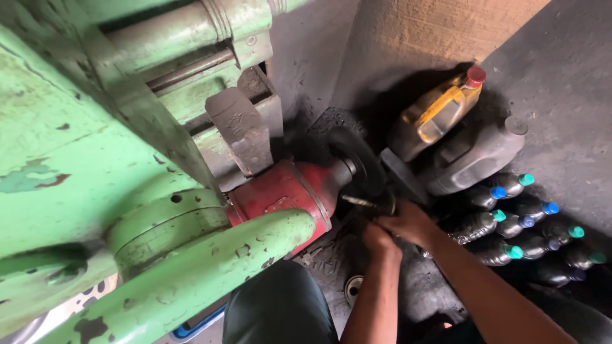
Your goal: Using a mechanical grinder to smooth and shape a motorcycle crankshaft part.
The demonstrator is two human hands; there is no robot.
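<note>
Thin metal rod sits mid-frame, poking out by the dark round wheel on the red motor housing. Both hands, left hand and right hand, pinch around it. Capped plastic bottles lie right.

Machine body: pale green, chipped paint with grey patches. Motor housing: red, worn. Disc: black. Jug: yellow, red cap. Canister: dark grey. Bottles: dark, blue and teal caps. Floor: grey.

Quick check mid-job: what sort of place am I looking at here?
Likely a machine or repair workshop: a chipped green machine with a red motor housing, grimy oil jugs, and capped bottles on a blackened floor.
</note>
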